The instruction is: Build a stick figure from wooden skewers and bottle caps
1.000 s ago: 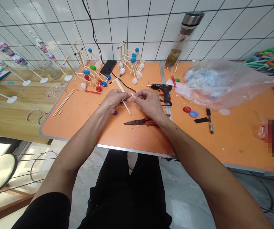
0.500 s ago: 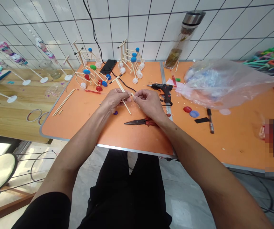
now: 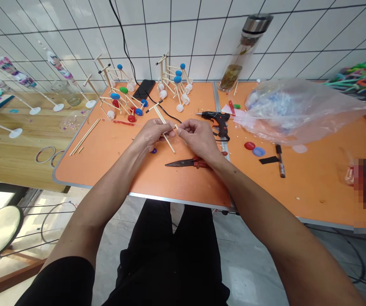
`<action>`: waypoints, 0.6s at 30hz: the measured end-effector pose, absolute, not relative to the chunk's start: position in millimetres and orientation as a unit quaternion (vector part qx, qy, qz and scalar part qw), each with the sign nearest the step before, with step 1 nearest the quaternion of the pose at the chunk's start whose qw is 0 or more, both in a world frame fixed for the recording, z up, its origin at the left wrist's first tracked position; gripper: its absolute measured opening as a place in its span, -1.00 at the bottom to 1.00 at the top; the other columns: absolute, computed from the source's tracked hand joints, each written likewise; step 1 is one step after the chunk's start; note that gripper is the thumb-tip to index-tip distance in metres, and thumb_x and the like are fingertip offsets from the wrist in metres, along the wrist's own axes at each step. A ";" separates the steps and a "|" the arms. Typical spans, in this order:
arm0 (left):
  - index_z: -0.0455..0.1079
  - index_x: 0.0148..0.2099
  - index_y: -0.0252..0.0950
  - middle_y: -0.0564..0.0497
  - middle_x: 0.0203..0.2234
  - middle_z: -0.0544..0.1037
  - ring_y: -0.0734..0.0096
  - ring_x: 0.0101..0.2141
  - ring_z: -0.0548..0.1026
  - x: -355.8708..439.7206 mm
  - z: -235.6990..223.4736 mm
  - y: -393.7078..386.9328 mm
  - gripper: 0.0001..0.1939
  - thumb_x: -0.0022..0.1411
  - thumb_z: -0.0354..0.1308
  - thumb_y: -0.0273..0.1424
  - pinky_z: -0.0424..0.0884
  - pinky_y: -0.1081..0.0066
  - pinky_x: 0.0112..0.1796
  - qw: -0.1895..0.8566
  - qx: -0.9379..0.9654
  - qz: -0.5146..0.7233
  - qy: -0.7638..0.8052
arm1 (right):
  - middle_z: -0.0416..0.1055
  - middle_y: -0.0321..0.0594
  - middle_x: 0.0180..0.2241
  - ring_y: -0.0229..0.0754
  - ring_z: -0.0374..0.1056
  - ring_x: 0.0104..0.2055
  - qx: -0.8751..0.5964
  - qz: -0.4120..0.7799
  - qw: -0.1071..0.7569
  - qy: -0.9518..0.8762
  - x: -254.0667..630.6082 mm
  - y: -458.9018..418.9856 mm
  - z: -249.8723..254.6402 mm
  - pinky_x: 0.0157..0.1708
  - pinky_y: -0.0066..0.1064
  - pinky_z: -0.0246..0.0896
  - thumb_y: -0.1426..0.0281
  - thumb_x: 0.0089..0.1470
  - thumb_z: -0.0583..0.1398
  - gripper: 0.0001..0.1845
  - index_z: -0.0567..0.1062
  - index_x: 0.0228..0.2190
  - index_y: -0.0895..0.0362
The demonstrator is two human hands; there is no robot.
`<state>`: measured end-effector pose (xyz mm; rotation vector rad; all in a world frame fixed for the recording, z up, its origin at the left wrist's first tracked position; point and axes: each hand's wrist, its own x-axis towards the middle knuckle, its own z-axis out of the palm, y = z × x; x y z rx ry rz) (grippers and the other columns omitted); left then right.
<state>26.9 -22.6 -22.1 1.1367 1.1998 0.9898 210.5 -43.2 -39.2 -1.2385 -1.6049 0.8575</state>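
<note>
While hands [image 3: 153, 134] [image 3: 199, 134] pinch sticks [image 3: 170, 143], open tabletop [image 3: 176, 182] lies edgeward.

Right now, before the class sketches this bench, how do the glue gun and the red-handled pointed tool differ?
Colour: the glue gun is mostly black; the red-handled tool has dark, pointed blades.
Place: the glue gun lies nearer the tiled wall, the red-handled tool nearer the front edge.
Cover: the right hand's wrist hides part of the red-handled tool; the glue gun's handle shows.
Both lie on the orange table.

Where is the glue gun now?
In the head view, right of centre, the glue gun lies beyond the right hand and left of the plastic bag.
</note>
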 end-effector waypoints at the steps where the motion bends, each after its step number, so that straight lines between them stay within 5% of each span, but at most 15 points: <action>1: 0.54 -0.48 -0.31 0.01 -0.58 0.57 0.54 -0.52 0.37 27.0 -22.2 -22.4 -0.81 -0.05 0.47 -0.34 0.24 0.52 -0.46 0.572 0.484 0.420 0.512 | 0.59 -0.27 -0.42 -0.18 0.37 -0.36 -0.502 0.347 0.452 -0.650 210.6 -43.2 -39.1 -0.28 -0.30 0.21 0.36 0.15 0.34 -0.90 0.60 -0.40 0.10; 18: 0.54 -0.43 -0.29 0.01 -0.56 0.60 0.52 -0.51 0.38 25.0 -19.2 -22.9 -0.80 -0.03 0.49 -0.34 0.22 0.51 -0.46 0.577 0.477 0.424 0.510 | 0.57 -0.29 -0.42 -0.21 0.35 -0.37 -0.507 0.353 0.463 -0.635 209.6 -44.7 -39.2 -0.28 -0.30 0.18 0.29 0.17 0.36 -0.85 0.61 -0.39 0.10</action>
